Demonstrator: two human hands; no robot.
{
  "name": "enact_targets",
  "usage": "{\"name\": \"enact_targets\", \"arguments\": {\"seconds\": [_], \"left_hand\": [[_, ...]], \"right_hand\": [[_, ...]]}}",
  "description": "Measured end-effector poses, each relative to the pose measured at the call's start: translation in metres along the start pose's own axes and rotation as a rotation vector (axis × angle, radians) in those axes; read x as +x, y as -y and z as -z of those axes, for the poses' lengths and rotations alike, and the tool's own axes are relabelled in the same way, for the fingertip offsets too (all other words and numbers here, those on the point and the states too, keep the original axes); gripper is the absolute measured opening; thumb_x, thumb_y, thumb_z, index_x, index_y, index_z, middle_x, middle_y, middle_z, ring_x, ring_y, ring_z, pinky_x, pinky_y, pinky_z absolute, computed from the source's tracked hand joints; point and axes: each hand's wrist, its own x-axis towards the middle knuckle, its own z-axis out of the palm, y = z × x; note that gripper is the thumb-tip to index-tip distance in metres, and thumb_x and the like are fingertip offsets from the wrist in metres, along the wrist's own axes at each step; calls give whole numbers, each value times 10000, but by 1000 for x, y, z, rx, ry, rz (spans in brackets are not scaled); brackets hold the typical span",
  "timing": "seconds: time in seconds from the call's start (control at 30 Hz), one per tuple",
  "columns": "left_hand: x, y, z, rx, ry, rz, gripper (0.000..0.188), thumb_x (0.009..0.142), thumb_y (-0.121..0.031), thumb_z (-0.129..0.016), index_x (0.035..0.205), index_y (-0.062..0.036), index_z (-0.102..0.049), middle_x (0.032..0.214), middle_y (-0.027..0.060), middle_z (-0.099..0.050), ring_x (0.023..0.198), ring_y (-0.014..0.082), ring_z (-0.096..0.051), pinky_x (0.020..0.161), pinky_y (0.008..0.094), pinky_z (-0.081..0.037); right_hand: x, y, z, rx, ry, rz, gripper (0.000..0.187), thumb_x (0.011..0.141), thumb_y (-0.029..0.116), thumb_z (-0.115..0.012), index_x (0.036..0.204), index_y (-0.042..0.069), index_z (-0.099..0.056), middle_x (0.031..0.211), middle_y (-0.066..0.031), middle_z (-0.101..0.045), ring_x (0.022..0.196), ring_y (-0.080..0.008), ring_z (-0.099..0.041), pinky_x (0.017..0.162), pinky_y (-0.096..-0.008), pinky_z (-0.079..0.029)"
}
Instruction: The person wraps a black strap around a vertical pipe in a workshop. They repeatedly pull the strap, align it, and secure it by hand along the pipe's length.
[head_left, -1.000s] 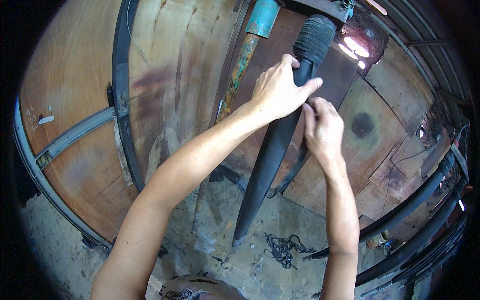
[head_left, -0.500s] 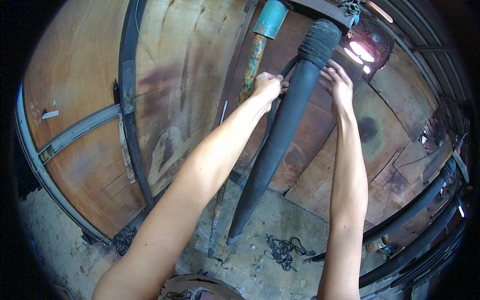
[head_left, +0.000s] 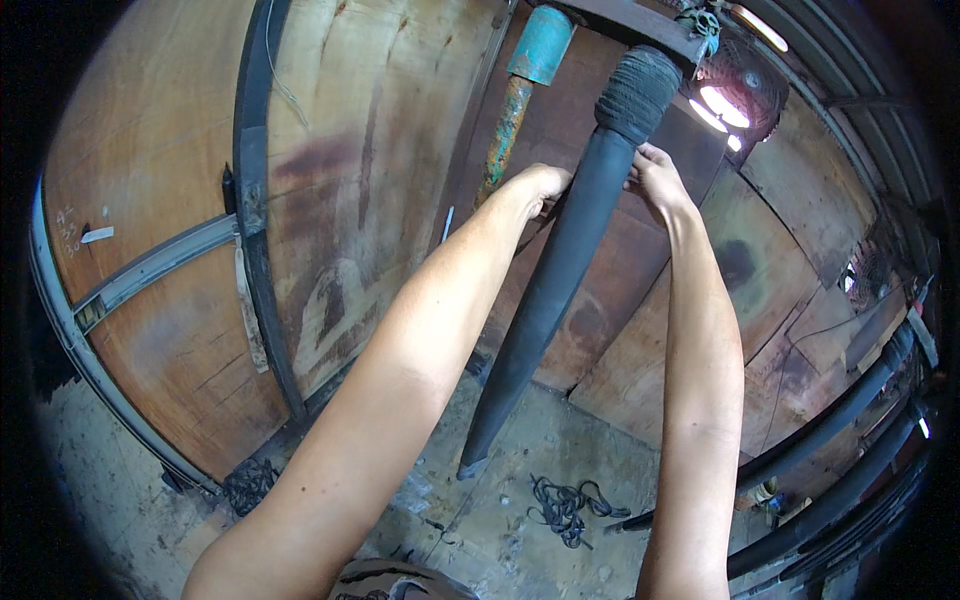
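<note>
My left hand (head_left: 541, 190) and right hand (head_left: 660, 180) are flanking the black tube (head_left: 552, 282), probably heavy, rubbery, best held below its wrapping (head_left: 637, 95), my fingers' closure being hidden, so I can't tell

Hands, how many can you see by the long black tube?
2: the left hand at the left of the black tube, the right hand at its right, both partly hidden.

The black tube (head_left: 567, 260) looks smooth, matt and rubbery, the pole (head_left: 508, 120) rough rusted metal, the wall panels (head_left: 400, 130) stained wood.
</note>
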Motion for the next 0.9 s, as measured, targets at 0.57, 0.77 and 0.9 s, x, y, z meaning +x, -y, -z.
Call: {"name": "enact_targets", "arguments": {"seconds": [0.57,0.77,0.9], "left_hand": [[-158,-41,-21,555,-501,-957,414,858,-348,-758,1018,21,-659,724,171,-679,696,281,-696,658,400,-530],[-127,-39,10,310,-269,-719,263,883,-234,-743,907,16,-665,743,128,-698,692,223,-685,659,381,-528],[-117,-30,11,33,-223,-570,266,899,-226,-731,925,32,-674,773,134,-703,740,195,-678,688,363,-538]], "right_hand": [[-144,49,-63,-928,-285,601,139,859,165,-694,911,37,-679,860,-138,-620,835,-325,-609,758,-430,-509],[-151,41,-50,-680,-323,492,184,872,142,-688,980,-5,-664,923,-143,-617,871,-289,-627,828,-378,-510],[-151,19,-67,-418,-453,587,290,852,39,-619,1138,-6,-614,1050,-147,-611,918,-285,-633,883,-371,-520]]}}
